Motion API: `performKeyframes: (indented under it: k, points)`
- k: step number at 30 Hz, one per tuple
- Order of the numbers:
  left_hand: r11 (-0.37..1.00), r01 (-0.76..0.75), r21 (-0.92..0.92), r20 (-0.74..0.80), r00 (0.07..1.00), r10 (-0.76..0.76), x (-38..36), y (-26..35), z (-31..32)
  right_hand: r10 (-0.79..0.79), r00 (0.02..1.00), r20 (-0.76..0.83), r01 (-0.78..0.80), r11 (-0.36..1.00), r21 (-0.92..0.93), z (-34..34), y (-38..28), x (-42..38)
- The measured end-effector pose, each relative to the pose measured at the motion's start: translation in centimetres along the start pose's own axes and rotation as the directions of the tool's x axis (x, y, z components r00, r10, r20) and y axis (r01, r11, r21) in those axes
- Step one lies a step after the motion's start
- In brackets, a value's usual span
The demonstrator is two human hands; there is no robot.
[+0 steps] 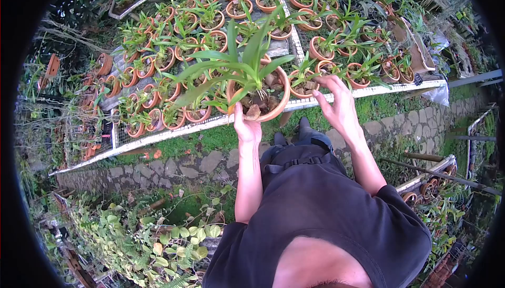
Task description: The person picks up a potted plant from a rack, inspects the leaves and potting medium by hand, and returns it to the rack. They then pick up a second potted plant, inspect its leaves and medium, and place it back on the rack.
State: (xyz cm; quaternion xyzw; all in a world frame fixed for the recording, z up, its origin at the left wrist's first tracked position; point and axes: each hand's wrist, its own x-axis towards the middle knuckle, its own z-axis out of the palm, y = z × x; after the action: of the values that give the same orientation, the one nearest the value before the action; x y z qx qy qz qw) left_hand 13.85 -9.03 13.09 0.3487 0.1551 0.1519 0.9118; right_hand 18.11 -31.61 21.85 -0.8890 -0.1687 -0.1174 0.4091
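Observation:
My left hand (246,125) grips a large terracotta pot (283,99) from its near left side, thumb up against the rim. The pot is tilted toward me, in front of the bench edge. In it grows an orchid plant (252,67) with long green leaves and pale roots showing at its base. Brown chunks (253,111) fill the pot around the roots. To the right of the pot, my right hand (336,101) is raised with thumb and fingers apart. Its fingertips are next to a small potted plant (302,83); a brown chunk shows there, apparently in that pot.
A wire-mesh bench (173,135) with a white edge carries many small terracotta pots (213,21) of green plants. A stone path (210,162) and grass run below it. Leafy plants (179,235) grow behind me at left; metal rails (436,175) stand at right.

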Motion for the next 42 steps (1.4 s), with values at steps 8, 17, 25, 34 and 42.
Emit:
performKeyframes:
  k: [8, 17, 25, 34, 42]
  points:
    - [0.995, 0.043, 0.094, 0.111, 0.992, -0.053, 0.7, -3.5, -3.1, -0.033, 0.975, 0.219, 0.048, 0.997, -0.063, 1.1, -3.6, 2.4]
    - [0.979, -0.01, 0.202, 0.092, 0.996, -0.009, 0.1, -3.6, -2.0, -0.077, 0.962, 0.262, 0.128, 0.975, -0.184, 2.5, -3.0, 2.7]
    - [0.975, -0.035, 0.219, 0.141, 0.99, 0.004, -0.1, -2.6, -1.4, -0.106, 0.975, 0.197, 0.135, 0.981, -0.141, 3.4, -2.7, 2.3]
    - [0.958, -0.102, 0.269, 0.15, 0.987, 0.063, -0.1, -2.1, -0.8, -0.116, 0.962, 0.246, 0.156, 0.976, -0.151, 3.5, -2.4, 2.3]
    - [0.992, -0.02, 0.125, 0.161, 0.987, -0.001, 0.7, -3.8, -5.0, 0.011, 0.984, 0.179, 0.012, 0.992, -0.128, -0.5, -0.5, 1.6]
